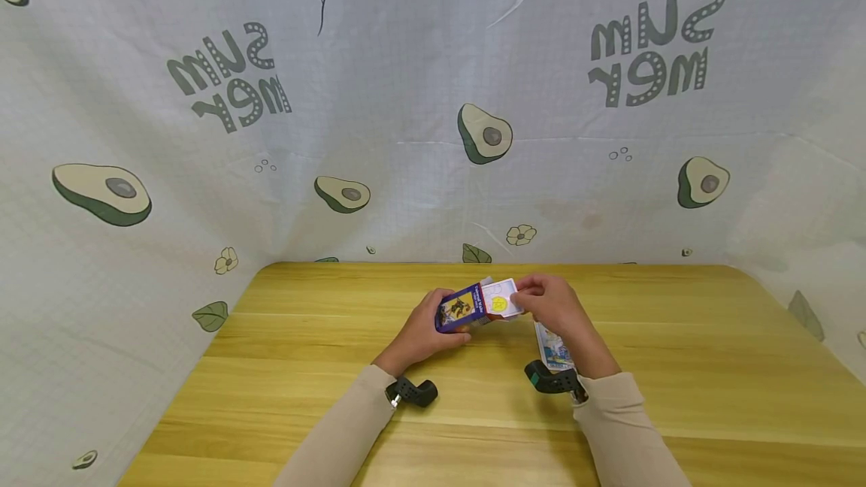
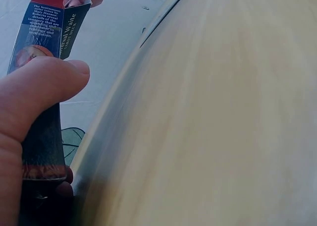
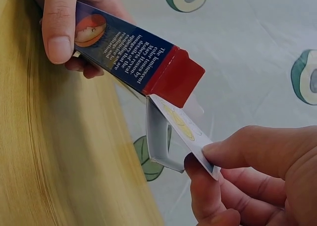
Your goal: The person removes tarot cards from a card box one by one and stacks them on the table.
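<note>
A blue tarot card box (image 1: 460, 310) is tilted above the table, gripped by my left hand (image 1: 421, 328) with the thumb along its side. Its red-lined end flap (image 3: 178, 80) stands open toward the right. My right hand (image 1: 553, 305) pinches a white card with a yellow disc (image 1: 499, 299) between thumb and fingers. Part of that card is at the box's open end; how far it reaches inside is hidden. Below the right hand, another picture card (image 1: 553, 348) lies on the table, partly covered by the wrist and its camera.
The wooden table (image 1: 325, 397) spreads out around both hands. Behind it and at the sides hangs a white cloth (image 1: 406, 81) printed with avocados. A black wrist camera (image 1: 416, 392) is strapped to the left wrist, another (image 1: 549, 379) to the right.
</note>
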### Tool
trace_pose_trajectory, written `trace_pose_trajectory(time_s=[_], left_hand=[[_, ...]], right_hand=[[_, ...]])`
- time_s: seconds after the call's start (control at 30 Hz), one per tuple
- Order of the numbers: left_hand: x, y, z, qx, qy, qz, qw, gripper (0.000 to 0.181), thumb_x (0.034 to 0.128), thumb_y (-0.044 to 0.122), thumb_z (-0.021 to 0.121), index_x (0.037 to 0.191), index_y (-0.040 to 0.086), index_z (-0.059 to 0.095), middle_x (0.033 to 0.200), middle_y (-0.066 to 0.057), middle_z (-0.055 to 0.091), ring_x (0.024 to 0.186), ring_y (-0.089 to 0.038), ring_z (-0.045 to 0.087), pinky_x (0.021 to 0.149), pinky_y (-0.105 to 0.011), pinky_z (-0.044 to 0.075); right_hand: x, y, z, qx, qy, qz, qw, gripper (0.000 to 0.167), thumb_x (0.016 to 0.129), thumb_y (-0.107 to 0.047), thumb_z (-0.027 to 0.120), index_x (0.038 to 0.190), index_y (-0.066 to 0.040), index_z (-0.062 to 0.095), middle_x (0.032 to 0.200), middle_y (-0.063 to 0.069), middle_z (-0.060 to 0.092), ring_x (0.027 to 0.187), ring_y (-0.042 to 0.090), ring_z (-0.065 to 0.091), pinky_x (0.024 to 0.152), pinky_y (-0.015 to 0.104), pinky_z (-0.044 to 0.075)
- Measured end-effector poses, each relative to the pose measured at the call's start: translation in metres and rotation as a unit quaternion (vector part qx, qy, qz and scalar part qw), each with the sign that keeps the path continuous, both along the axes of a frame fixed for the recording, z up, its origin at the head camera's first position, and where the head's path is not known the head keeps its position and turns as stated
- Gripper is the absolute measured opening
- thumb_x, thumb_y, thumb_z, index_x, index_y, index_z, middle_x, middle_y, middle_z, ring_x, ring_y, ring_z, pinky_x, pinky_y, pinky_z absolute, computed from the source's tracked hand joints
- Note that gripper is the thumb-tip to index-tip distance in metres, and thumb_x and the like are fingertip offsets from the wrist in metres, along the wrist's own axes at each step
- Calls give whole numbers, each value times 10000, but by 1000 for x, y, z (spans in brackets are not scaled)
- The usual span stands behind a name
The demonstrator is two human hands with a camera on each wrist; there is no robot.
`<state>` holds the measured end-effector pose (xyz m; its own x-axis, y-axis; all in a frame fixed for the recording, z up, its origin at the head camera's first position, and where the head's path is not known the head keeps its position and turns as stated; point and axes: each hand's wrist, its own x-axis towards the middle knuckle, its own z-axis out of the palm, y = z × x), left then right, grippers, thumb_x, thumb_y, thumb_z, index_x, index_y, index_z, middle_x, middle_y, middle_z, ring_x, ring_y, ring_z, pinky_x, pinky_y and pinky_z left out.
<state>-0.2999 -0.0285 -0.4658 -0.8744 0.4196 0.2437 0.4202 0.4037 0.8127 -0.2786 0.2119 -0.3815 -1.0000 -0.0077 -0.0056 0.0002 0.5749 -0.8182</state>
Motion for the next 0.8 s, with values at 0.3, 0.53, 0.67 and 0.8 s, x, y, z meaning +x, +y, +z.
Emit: trace_pose_trajectory(time_s=[0.3,0.53,0.67,0.8], left_hand=[[-1,0,0,37,7,-2,10000,703,780,342,804,1343,149,430,1204,-3,497,1028,-153,511,891,-312,450],[-1,0,1,12,-34,-6,10000,708,782,349,803,1347,155,423,1220,-6,492,1042,-154,508,902,-315,448],[-1,0,1,12,-34,-16,10000,706,783,341,804,1347,148,425,1219,-10,494,1038,-159,508,897,-316,449],[0,0,1,37,-33,-49,10000,700,786,328,803,1346,143,425,1210,-12,493,1035,-160,508,894,-311,452]], right_hand=[[-1,4,1,34,-52,-24,10000,336,895,-184,653,1158,19,610,1119,217,645,873,280,574,675,300,499],[-1,6,2,-17,-12,-87,10000,326,903,-163,640,1162,32,606,1130,231,640,911,297,587,745,332,503],[-1,8,2,-55,-25,-119,9999,328,901,-157,634,1166,34,601,1134,231,633,917,301,585,760,337,497],[-1,10,1,-89,5,-132,9999,325,899,-154,633,1162,33,595,1132,235,630,910,300,587,751,331,494]])
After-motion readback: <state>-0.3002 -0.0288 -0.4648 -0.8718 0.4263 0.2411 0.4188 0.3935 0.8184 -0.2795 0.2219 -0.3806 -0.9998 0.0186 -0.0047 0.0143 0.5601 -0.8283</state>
